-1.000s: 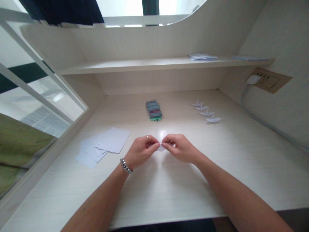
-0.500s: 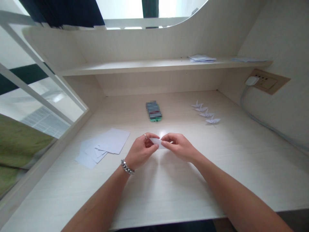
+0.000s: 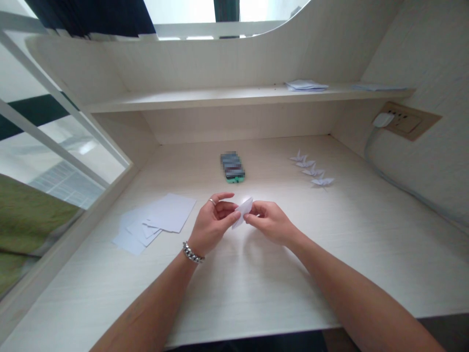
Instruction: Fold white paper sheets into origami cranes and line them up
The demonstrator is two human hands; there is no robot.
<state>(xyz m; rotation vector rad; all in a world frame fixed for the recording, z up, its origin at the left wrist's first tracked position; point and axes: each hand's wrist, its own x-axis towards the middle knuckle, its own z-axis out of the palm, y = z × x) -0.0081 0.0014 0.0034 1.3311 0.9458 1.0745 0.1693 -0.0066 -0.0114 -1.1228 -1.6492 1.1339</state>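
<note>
So we've got a small piece of folded white paper point(image 3: 242, 213) right around the middle of the frame, crisp and thin, a narrow pointed shape standing at a tilt. Our left hand point(image 3: 212, 221) pinches it between thumb and fingers, index finger sticking out loose, and our right hand point(image 3: 271, 222) has its other side in a fingertip grip. There's a smooth ring point(image 3: 212, 201) on the left, plus a chunky silver chain bracelet point(image 3: 193, 253).

The desk point(image 3: 256, 298) is pale with a faint streaky grain. Left of centre we see flat white sheets point(image 3: 172, 212) fanned out, overlapping, straight-edged. Right of centre there's a slanting row of spiky white paper cranes point(image 3: 314, 171). The blocky thing above our hands is pixelated, so we only make out a dark body point(image 3: 233, 166) with a green end.

Up top, the pale shelf point(image 3: 205, 99) holds a stack of papers point(image 3: 307, 86). Upper right, a gold-tan socket plate point(image 3: 412, 124) has a white plug point(image 3: 383, 120) in it, grey cable point(image 3: 403, 187) curving down.
</note>
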